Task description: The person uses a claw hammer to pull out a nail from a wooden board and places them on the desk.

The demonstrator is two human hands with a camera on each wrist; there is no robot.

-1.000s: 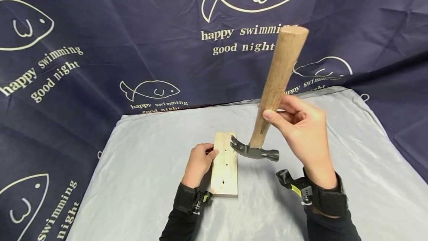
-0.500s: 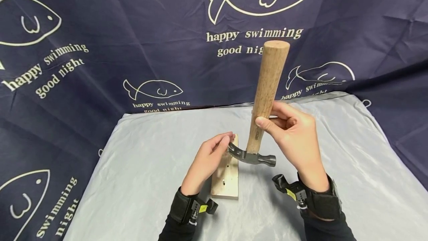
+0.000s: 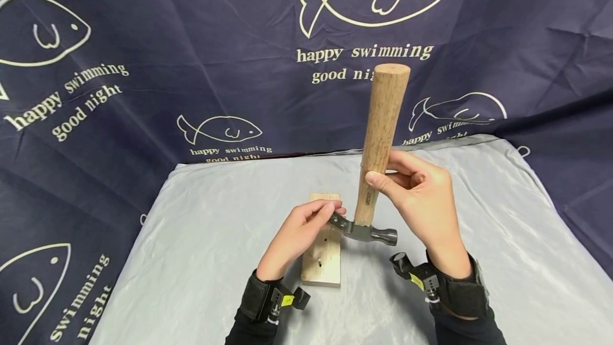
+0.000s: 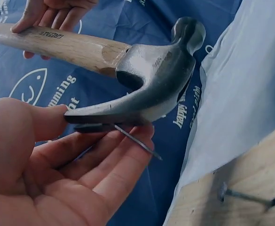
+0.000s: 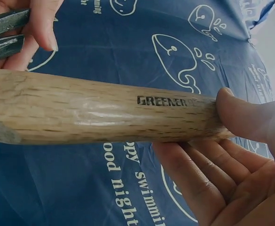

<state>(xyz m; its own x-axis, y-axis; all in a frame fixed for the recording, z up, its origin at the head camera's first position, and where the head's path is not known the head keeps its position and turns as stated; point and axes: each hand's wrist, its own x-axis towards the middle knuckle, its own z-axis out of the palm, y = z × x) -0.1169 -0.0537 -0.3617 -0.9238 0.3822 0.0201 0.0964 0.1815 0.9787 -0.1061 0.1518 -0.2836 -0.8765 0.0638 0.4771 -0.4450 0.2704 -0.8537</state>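
My right hand (image 3: 423, 201) grips the wooden handle of a claw hammer (image 3: 387, 116), handle end up and dark metal head down. The hammer's head hangs over and beside a pale wooden board (image 3: 321, 276). With thumb and fingers on either side, my left hand (image 3: 299, 233) holds the claw's tip. In the left wrist view, a thin bent nail (image 4: 138, 142) sticks out of the claw, its shank beside my fingertips. A second nail (image 4: 247, 197) stands in the board. The right wrist view shows my right thumb and fingers around the handle.
A pale grey cloth (image 3: 210, 260) covers the table under the board. Dark blue fabric (image 3: 239, 68) with white fish and lettering hangs behind and to the sides. Small cameras are strapped on both wrists.
My left hand has left the board's left edge and moved up to the hammer's claw. The hammer has shifted slightly left and down, and its handle stands more upright.
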